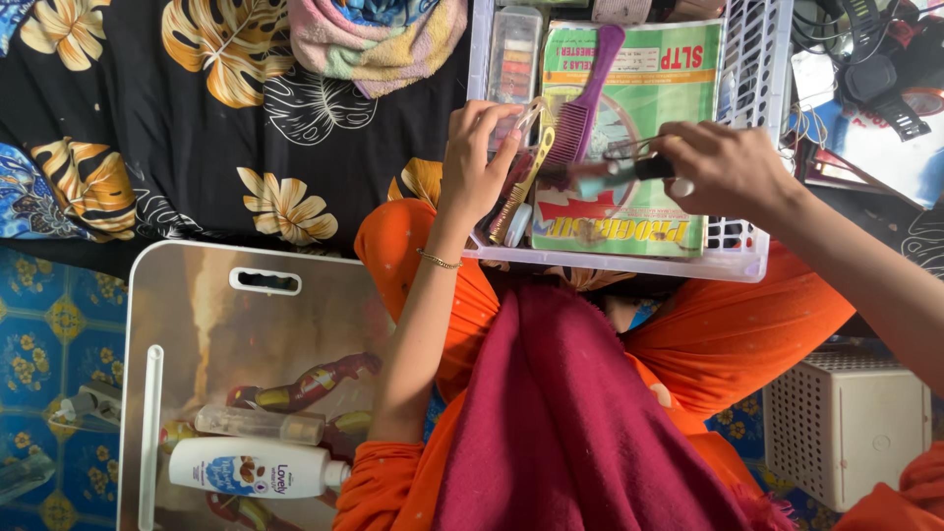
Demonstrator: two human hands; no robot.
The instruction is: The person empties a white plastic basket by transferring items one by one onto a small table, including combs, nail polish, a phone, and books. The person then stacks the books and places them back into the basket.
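- Bright, even daylight; colours saturated, orange and maroon cloth vivid.
- Upper right corner overexposed, washed to pale glare near the dark straps point(875, 59).
- Right hand point(723, 167) motion-blurred, along with what it grips; left hand point(477, 152) sharper.
- Soft sheen on the glossy lap board point(197, 324).
- Shadows faint, short, under forearms.
- Slight wide-angle stretch toward edges.

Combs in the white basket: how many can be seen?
2. A purple comb lies on the green booklet in the white basket. A gold comb lies beside it, just below the left hand. Others may be hidden under the hands.
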